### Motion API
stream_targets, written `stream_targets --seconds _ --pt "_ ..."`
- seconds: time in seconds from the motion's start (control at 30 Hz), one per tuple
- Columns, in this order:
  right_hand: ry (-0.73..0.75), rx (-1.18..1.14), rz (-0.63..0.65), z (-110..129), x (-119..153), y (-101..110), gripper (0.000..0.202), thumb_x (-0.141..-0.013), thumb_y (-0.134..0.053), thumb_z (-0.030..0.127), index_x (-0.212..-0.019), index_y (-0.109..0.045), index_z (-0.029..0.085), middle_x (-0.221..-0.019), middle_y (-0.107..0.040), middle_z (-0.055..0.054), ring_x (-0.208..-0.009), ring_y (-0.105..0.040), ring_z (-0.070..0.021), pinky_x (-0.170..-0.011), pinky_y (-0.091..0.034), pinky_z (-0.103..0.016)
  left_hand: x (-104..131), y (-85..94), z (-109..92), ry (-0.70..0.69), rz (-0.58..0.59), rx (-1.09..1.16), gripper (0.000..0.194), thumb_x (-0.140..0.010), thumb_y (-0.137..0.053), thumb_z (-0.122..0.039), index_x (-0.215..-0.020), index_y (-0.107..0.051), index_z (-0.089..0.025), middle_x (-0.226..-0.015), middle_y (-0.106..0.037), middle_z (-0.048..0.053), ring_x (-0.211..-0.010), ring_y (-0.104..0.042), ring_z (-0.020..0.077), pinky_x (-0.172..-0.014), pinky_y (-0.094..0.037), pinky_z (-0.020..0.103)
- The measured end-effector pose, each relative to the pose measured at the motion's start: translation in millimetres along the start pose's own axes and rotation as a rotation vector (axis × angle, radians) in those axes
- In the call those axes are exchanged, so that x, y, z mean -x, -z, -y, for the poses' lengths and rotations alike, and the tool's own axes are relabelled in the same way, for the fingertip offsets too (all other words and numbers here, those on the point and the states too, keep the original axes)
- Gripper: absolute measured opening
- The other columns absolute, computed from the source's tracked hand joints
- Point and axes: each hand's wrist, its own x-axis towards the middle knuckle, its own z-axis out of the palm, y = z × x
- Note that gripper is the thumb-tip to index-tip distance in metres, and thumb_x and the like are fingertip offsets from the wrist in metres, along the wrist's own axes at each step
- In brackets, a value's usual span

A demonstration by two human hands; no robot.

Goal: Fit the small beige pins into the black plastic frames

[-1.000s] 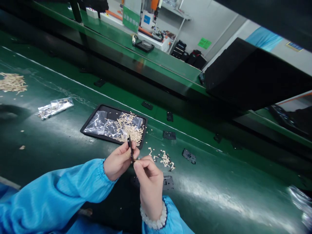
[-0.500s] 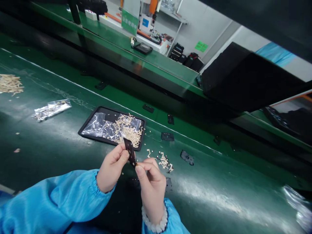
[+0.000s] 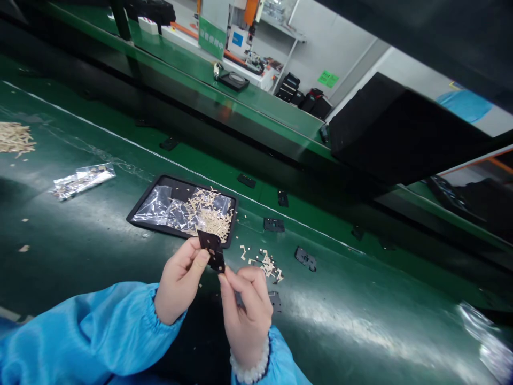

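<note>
Now the black part [image 3: 216, 254], edge-on a second ago, turns its spotted broad face into view, which probably makes that side easier to work on. The left hand [image 3: 178, 280] pinches it; the right hand [image 3: 246, 310] closes thumb and forefinger at its lower corner. The tray [image 3: 160, 230] lies beyond the left hand.

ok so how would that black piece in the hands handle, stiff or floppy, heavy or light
The black piece is probably fairly stiff, showing no obvious sag between left hand and right hand. It is likely light, since a fingertip pinch supports it. Being flat, it would likely slide rather than roll.
</note>
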Motion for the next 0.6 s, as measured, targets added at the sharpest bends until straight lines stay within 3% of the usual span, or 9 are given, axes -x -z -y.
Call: stream_targets --seconds 0.17,0.23,0.33,0.4,0.53,0.6 --pt "0.238 0.308 -0.004 5 0 -1 0.021 -0.079 -0.06 0.003 -0.098 -0.062 0.012 -0.071 -0.059 -0.005 -0.072 -0.055 -0.0171 -0.071 -0.042 -0.036 0 -0.2 -3 -0.052 -0.066 -0.012 0.021 -0.081 -0.06 -0.036 -0.092 -0.066 -0.019 -0.078 -0.067 0.0 -0.07 -0.058 0.0109 -0.069 -0.045 0.018" --pt "0.291 0.354 0.059 5 1 1 0.022 -0.079 -0.061 0.005 -0.101 -0.062 0.01 -0.073 -0.061 -0.007 -0.074 -0.056 -0.0185 -0.072 -0.041 -0.038 -4 -1.0 -4 0.018 -0.059 0.071 0.023 -0.08 -0.062 -0.036 -0.094 -0.067 -0.019 -0.078 -0.067 0.0 -0.068 -0.056 0.0105 -0.068 -0.045 0.018" --pt "0.296 0.213 0.163 1 1 8 0.019 -0.079 -0.061 0.01 -0.098 -0.064 0.013 -0.073 -0.061 -0.005 -0.073 -0.057 -0.0183 -0.074 -0.043 -0.038 -13 -3.6 -7 0.215 -0.027 0.278 0.027 -0.072 -0.069 -0.038 -0.09 -0.068 -0.018 -0.071 -0.065 0.0 -0.064 -0.054 0.0102 -0.06 -0.045 0.018" --pt "0.156 0.038 0.156 -4 -3 13 0.017 -0.082 -0.057 0.01 -0.095 -0.065 0.017 -0.075 -0.061 -0.004 -0.074 -0.057 -0.0168 -0.072 -0.045 -0.035 -17 -5.7 -10 0.322 -0.017 0.405 0.028 -0.064 -0.076 -0.036 -0.082 -0.069 -0.016 -0.065 -0.062 -0.001 -0.06 -0.052 0.009 -0.057 -0.044 0.017" --pt "-0.349 -0.365 0.154 -15 -14 12 0.014 -0.086 -0.053 0.017 -0.089 -0.065 0.022 -0.081 -0.063 -0.002 -0.075 -0.059 -0.0141 -0.067 -0.048 -0.028 -19 -8.8 -11 0.459 0.043 0.539 0.026 -0.058 -0.081 -0.031 -0.071 -0.068 -0.013 -0.063 -0.059 -0.001 -0.058 -0.05 0.007 -0.054 -0.043 0.015" --pt "-0.523 -0.559 0.174 -18 -17 6 0.01 -0.085 -0.057 0.023 -0.09 -0.066 0.024 -0.083 -0.064 -0.001 -0.071 -0.059 -0.0126 -0.067 -0.049 -0.026 -18 -9.7 -9 0.528 0.087 0.571 0.024 -0.058 -0.081 -0.029 -0.068 -0.068 -0.012 -0.062 -0.059 -0.001 -0.056 -0.049 0.0062 -0.052 -0.043 0.015"
